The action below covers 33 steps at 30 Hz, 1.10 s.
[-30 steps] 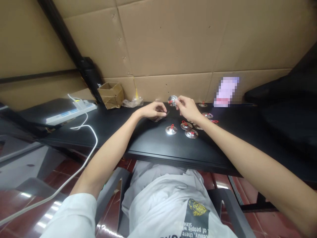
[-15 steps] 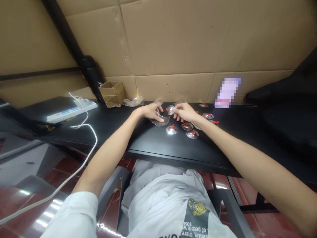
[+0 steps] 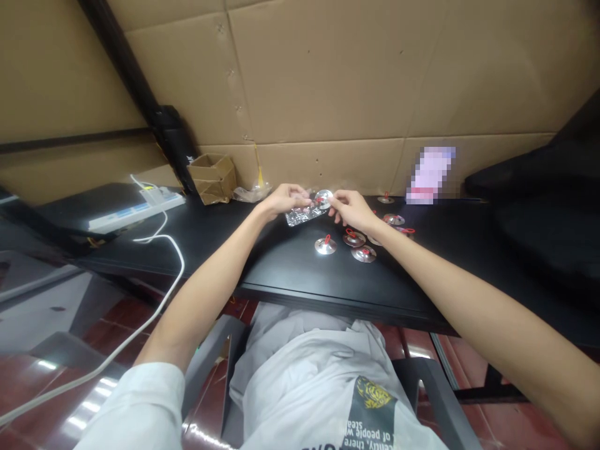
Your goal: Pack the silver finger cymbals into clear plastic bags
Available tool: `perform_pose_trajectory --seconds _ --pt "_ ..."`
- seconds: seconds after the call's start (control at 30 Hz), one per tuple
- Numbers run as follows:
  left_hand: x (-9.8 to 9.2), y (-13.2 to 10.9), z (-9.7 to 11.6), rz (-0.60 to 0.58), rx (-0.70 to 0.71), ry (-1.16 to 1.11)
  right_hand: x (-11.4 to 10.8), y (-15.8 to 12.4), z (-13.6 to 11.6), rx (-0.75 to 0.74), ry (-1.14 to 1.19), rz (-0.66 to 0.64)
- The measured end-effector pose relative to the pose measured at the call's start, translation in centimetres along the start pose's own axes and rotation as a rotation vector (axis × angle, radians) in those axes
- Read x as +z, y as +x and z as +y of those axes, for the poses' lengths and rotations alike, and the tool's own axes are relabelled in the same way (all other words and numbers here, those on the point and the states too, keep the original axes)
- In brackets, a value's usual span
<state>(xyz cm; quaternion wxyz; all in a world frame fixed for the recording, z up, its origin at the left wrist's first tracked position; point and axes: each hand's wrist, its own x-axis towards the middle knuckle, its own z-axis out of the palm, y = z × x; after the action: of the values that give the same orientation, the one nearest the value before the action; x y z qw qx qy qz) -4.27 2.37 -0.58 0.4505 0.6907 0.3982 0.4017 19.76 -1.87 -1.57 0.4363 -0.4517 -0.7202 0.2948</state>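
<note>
The disc (image 3: 324, 199) is up between the two hands, over the far half of the bench (image 3: 281, 269), its shiny face showing and its red loop toward the left. The right hand (image 3: 349, 207) pinches it at the rim, thumb against fingers, the other fingers loosely curled. A rim pinch seems right: it leaves the face and loop free, and a light grip should do for so thin a piece. Crinkled clear film (image 3: 302, 216) hangs just beside and below the disc; the left hand (image 3: 288, 199) is nearly closed on it. Thin film probably clings and folds, so the left fingers would do best to keep it spread, and the disc's edge and loop clear of snags. Whether disc and film touch, I cannot tell. Nearer the person lies a single disc (image 3: 325, 245), with a cluster of discs (image 3: 364, 253) to its right; low wrists could nudge these.
</note>
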Motion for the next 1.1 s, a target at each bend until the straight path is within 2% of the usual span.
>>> perform_pose_trajectory --seconds 0.17,0.27,0.67,0.9,1.1 --pt "-0.2 -0.1 0.4 -0.1 0.028 -0.103 -0.7 0.2 0.5 -0.019 0.047 0.045" --pt "-0.3 -0.3 0.6 -0.107 0.037 -0.12 -1.2 0.4 0.7 -0.026 0.077 0.084" --pt "0.3 -0.4 0.8 -0.116 0.029 -0.168 -1.1 -0.3 -0.2 -0.064 0.146 -0.089" --pt "1.1 -0.9 1.3 -0.166 0.039 -0.153 -1.4 -0.5 -0.1 -0.085 0.058 -0.197" --pt "1.6 -1.2 1.5 -0.208 0.069 -0.143 -1.5 0.0 0.3 -0.28 -0.235 -0.18"
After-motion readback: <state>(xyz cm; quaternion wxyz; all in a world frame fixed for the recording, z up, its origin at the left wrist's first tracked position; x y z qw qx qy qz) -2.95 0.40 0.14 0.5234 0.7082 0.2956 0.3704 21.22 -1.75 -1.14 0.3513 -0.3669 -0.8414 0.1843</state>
